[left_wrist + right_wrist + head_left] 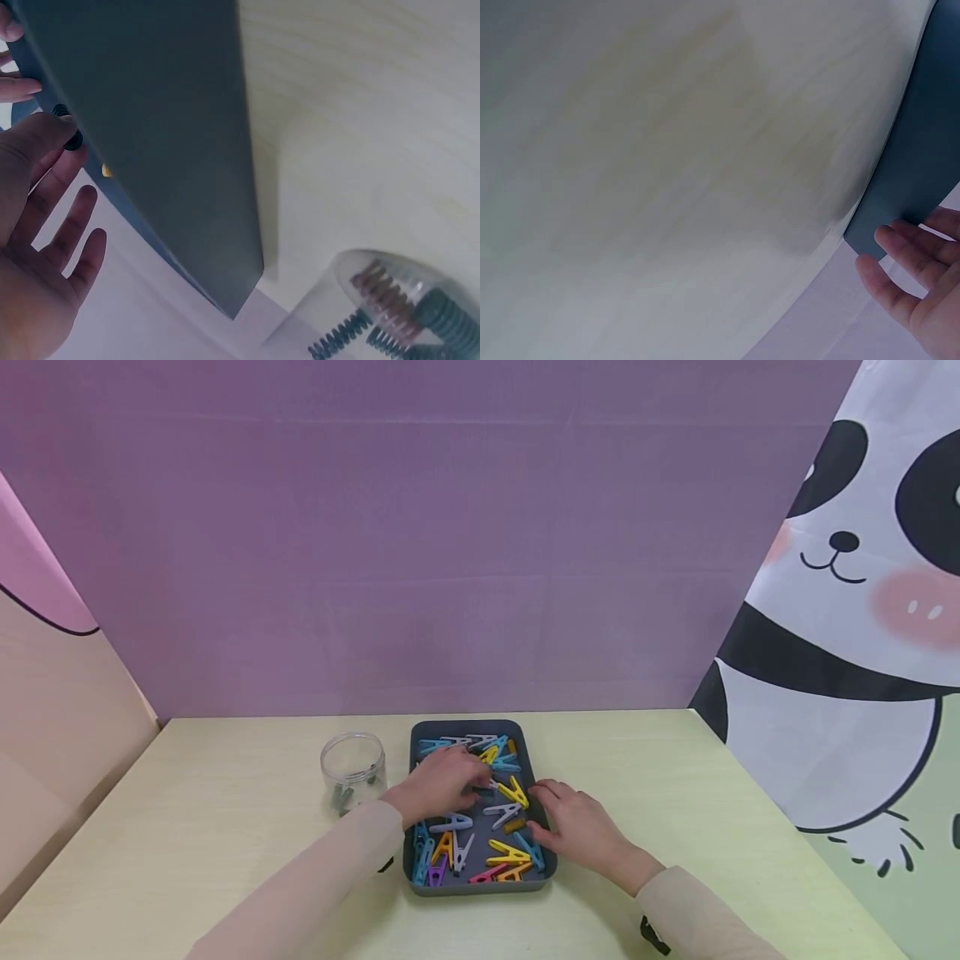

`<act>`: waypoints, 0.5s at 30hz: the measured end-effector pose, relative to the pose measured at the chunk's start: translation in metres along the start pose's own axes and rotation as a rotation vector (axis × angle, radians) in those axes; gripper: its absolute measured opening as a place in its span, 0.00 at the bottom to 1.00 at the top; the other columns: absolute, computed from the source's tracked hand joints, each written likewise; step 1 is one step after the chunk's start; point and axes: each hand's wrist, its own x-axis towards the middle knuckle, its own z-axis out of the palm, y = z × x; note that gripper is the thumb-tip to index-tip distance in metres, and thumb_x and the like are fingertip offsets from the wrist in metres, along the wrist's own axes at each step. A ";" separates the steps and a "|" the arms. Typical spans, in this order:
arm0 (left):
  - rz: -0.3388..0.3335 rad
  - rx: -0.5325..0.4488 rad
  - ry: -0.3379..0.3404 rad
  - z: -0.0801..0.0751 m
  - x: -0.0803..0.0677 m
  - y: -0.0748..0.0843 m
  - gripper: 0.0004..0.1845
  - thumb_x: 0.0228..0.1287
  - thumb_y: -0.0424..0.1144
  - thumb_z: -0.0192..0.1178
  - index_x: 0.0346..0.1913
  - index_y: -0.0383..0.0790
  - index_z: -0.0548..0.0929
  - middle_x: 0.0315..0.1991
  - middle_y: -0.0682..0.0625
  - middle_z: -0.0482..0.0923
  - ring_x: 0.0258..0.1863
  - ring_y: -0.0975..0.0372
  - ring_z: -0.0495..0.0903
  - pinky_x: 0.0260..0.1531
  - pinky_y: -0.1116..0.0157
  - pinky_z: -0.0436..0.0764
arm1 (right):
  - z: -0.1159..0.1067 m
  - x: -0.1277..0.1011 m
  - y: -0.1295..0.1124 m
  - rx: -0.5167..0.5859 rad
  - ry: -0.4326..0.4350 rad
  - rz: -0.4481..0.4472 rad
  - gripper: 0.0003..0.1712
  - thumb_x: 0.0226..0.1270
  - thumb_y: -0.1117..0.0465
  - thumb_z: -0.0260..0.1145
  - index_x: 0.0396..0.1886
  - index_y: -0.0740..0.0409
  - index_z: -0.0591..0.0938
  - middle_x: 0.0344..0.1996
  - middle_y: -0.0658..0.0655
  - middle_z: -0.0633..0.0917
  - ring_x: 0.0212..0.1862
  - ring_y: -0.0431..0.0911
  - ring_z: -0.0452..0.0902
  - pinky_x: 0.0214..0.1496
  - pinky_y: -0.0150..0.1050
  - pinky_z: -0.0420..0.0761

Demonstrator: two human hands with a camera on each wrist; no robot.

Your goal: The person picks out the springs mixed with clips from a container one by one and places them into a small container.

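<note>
grey plastic tray [536, 756] is sitting on the pale yellow-green tabletop [675, 793], near the middle, holding a loose heap of clothes pegs [504, 814] in yellow, blue, white, orange, pink and purple. a small orange spring [514, 824] is lying among them.

left hand [442, 781] is reaching into the tray over its left wall, fingers bent down onto the pegs in the upper middle. in the left wrist view the thumb and forefinger are pinching a small dark spring [69, 135] at their tips; the remaining fingers [79, 229] are lying loosely extended.

right hand [577, 827] is resting against the tray's right wall, palm down, fingers relaxed and only slightly bent, holding nothing. in the right wrist view its fingertips [889, 244] are lying against the grey outer wall of the tray [922, 150].

clear jar [353, 768] is standing upright on the tabletop just left of the tray, apart from it and near the left forearm. it is holding several coiled springs [390, 300], dark green and reddish.

purple backdrop [420, 543] is hanging behind the tabletop. a panda-print cloth [847, 610] is hanging at the right.
</note>
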 end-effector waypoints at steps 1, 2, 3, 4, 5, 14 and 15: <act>-0.004 -0.004 0.000 -0.002 -0.001 0.000 0.10 0.55 0.42 0.64 0.41 0.54 0.82 0.39 0.63 0.81 0.40 0.65 0.72 0.48 0.61 0.73 | 0.000 0.000 0.000 0.001 -0.009 0.006 0.27 0.50 0.50 0.68 0.46 0.61 0.78 0.45 0.57 0.80 0.43 0.48 0.79 0.40 0.43 0.80; -0.007 -0.005 -0.001 -0.004 -0.002 0.001 0.10 0.55 0.42 0.64 0.42 0.54 0.82 0.39 0.62 0.81 0.40 0.65 0.72 0.48 0.61 0.73 | 0.000 0.000 0.000 -0.001 -0.018 0.012 0.27 0.50 0.49 0.68 0.47 0.61 0.78 0.46 0.57 0.80 0.44 0.48 0.79 0.41 0.43 0.80; -0.013 -0.011 -0.002 -0.006 -0.004 0.001 0.11 0.55 0.42 0.64 0.42 0.54 0.82 0.40 0.62 0.81 0.40 0.65 0.72 0.48 0.61 0.73 | 0.000 0.000 0.000 0.001 -0.025 0.020 0.27 0.51 0.49 0.68 0.47 0.61 0.78 0.46 0.57 0.80 0.44 0.48 0.79 0.42 0.43 0.80; -0.017 -0.012 -0.003 -0.008 -0.005 0.000 0.11 0.55 0.42 0.64 0.43 0.53 0.82 0.40 0.61 0.81 0.41 0.65 0.73 0.48 0.61 0.73 | 0.000 0.000 0.001 0.016 -0.038 0.028 0.27 0.51 0.49 0.67 0.48 0.61 0.78 0.47 0.57 0.80 0.44 0.49 0.78 0.42 0.44 0.80; -0.021 -0.012 -0.002 -0.010 -0.006 -0.001 0.11 0.55 0.42 0.63 0.43 0.53 0.82 0.41 0.61 0.81 0.41 0.65 0.73 0.49 0.60 0.73 | 0.000 0.000 0.001 0.022 -0.042 0.028 0.27 0.52 0.49 0.67 0.48 0.61 0.77 0.47 0.57 0.80 0.45 0.49 0.78 0.43 0.44 0.80; -0.033 0.001 0.056 -0.028 -0.021 -0.010 0.10 0.54 0.42 0.64 0.40 0.52 0.82 0.37 0.59 0.81 0.38 0.63 0.70 0.41 0.62 0.70 | 0.001 0.000 0.001 0.005 -0.021 0.003 0.27 0.51 0.50 0.68 0.48 0.62 0.78 0.47 0.58 0.80 0.45 0.49 0.78 0.42 0.43 0.80; -0.032 0.004 0.063 -0.031 -0.022 -0.011 0.10 0.54 0.42 0.64 0.40 0.51 0.82 0.37 0.59 0.81 0.37 0.63 0.70 0.40 0.62 0.69 | 0.002 0.000 0.002 0.002 -0.024 0.008 0.27 0.52 0.50 0.68 0.48 0.62 0.78 0.47 0.57 0.80 0.45 0.49 0.78 0.42 0.43 0.80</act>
